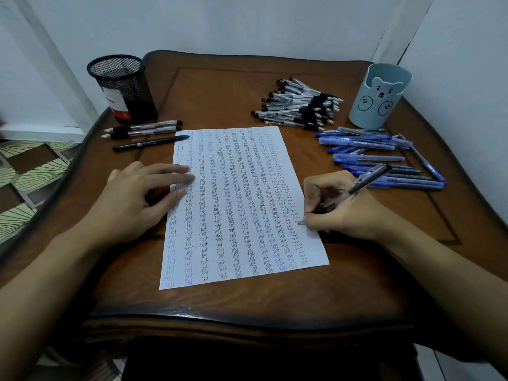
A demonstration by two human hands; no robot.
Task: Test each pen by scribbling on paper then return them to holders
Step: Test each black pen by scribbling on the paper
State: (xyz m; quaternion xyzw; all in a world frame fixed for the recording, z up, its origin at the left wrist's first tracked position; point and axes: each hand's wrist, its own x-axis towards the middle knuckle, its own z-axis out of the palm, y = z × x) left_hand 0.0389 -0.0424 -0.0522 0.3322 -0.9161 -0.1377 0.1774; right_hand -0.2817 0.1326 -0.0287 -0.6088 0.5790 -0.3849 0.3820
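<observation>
A white sheet of paper (239, 243) covered in columns of the handwritten word "test" lies in the middle of the wooden table (247, 301). My right hand (341, 207) grips a clear black-grip pen (365, 180) with its tip touching the paper's right margin. My left hand (140, 196) rests flat, fingers spread, on the sheet's left edge. A black mesh holder (122, 89) stands at the back left. A pale blue bear-face holder (380, 94) stands at the back right.
A heap of clear black-grip pens (299, 105) lies behind the paper. Several blue pens (379, 158) lie scattered right of it. Two clear pens (143, 129) and a black marker pen (151, 143) lie near the mesh holder. White walls close in behind and to the right.
</observation>
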